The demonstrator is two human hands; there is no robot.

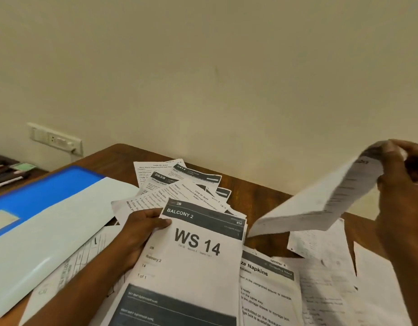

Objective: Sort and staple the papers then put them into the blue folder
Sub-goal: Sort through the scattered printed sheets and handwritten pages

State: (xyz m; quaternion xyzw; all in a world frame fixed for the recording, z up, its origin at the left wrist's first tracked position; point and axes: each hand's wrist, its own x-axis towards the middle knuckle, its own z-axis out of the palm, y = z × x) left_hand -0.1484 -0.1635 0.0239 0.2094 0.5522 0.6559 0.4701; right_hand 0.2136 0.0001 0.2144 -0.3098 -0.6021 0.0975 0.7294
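My left hand [142, 228] grips the upper left edge of a stack of printed papers whose top sheet reads "WS 14" [196, 260], thumb on top near the dark header. More printed sheets [179, 182] fan out behind that stack on the brown table. At the right, my right hand [400, 184] holds a single sheet [320, 198] lifted above the table, curled and blurred. The blue folder [45, 198] lies open at the left, its pale inner flap [50, 236] spread toward me. No stapler is in view.
Loose papers [320, 278] cover the table's near right, one headed "Napkins" [264, 285]. Pens and a green sticky pad [12, 171] lie at the far left. A wall socket [56, 138] sits above the table [257, 191], which butts against a cream wall.
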